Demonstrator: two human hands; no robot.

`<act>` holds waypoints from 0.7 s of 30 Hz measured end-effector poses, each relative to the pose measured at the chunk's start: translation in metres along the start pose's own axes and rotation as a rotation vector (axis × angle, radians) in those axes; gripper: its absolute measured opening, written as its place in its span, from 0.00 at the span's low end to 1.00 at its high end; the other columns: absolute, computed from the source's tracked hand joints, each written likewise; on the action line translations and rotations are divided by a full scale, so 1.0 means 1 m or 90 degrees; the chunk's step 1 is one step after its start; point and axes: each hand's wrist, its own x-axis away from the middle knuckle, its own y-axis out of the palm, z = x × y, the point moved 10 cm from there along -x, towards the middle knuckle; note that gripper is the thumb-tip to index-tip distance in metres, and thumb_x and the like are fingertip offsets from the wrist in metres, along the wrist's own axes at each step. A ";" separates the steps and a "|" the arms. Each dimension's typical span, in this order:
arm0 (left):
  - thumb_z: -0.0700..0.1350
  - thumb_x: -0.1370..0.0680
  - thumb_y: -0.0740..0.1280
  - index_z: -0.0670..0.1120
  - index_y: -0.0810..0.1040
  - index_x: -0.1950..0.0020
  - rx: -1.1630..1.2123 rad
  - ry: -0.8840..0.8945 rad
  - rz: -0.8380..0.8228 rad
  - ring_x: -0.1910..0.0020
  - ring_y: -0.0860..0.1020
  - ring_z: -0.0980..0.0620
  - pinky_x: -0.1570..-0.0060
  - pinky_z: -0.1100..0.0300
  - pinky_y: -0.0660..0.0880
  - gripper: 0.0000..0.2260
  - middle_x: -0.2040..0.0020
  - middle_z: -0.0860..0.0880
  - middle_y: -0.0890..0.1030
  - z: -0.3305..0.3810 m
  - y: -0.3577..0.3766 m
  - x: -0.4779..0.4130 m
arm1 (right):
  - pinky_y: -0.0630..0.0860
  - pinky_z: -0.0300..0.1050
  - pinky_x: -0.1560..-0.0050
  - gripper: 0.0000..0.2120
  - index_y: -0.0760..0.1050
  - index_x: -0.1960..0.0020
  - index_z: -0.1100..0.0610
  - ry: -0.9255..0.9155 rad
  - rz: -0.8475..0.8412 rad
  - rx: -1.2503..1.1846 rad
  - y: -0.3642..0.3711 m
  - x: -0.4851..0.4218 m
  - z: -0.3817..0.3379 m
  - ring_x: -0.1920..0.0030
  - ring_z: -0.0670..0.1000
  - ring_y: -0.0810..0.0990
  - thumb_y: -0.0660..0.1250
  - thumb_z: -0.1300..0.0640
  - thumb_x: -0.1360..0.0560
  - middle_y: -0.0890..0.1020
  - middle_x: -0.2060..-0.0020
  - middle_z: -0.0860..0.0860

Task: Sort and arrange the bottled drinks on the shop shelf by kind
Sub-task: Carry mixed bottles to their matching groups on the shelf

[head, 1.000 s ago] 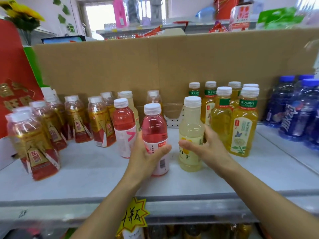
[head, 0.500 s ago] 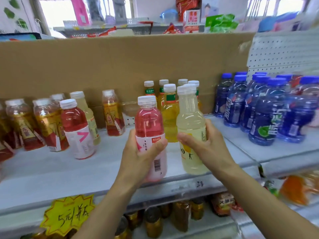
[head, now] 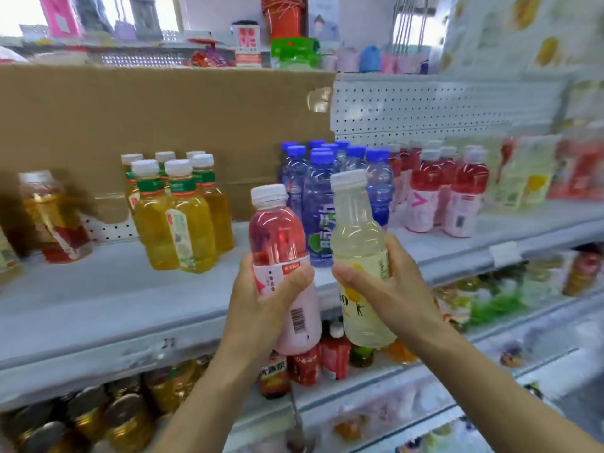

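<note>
My left hand (head: 261, 295) grips a pink drink bottle (head: 277, 237) with a white cap, held in the air in front of the shelf edge. My right hand (head: 385, 289) grips a pale yellow drink bottle (head: 356, 230), also lifted off the shelf, right beside the pink one. Behind them stand blue bottles (head: 320, 191). Further right on the shelf stands a group of matching pink bottles (head: 438, 191), with pale yellow bottles (head: 523, 178) beyond them, blurred.
Yellow tea bottles (head: 176, 217) with green neck bands stand left of centre on the grey shelf (head: 98, 299). An amber red-labelled bottle (head: 52, 217) is at the far left. Cardboard (head: 163, 116) backs the shelf. Lower shelves hold cans and small bottles.
Both bottles have been lifted off the shelf and carried rightward. The view has swung right, bringing the blue bottles and the pink group into sight.
</note>
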 end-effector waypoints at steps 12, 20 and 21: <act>0.56 0.32 0.75 0.56 0.73 0.43 -0.024 -0.005 -0.119 0.55 0.84 0.55 0.58 0.59 0.78 0.21 0.53 0.53 0.83 -0.019 0.213 -0.026 | 0.79 0.40 0.59 0.23 0.74 0.41 0.44 0.035 0.123 0.029 -0.197 -0.009 0.052 0.55 0.41 0.83 0.78 0.48 0.32 0.83 0.55 0.40; 0.60 0.35 0.74 0.54 0.69 0.37 -0.031 0.051 -0.094 0.51 0.81 0.59 0.53 0.58 0.75 0.31 0.48 0.55 0.82 -0.035 0.307 -0.098 | 0.80 0.44 0.56 0.24 0.74 0.43 0.42 0.037 0.147 0.029 -0.276 -0.059 0.093 0.55 0.42 0.83 0.79 0.45 0.35 0.83 0.54 0.43; 0.58 0.34 0.76 0.54 0.69 0.37 -0.031 0.054 -0.084 0.52 0.81 0.62 0.55 0.61 0.74 0.29 0.49 0.56 0.82 -0.039 0.316 -0.108 | 0.80 0.41 0.59 0.22 0.74 0.44 0.42 0.039 0.148 0.032 -0.286 -0.067 0.097 0.57 0.41 0.83 0.79 0.48 0.33 0.84 0.54 0.43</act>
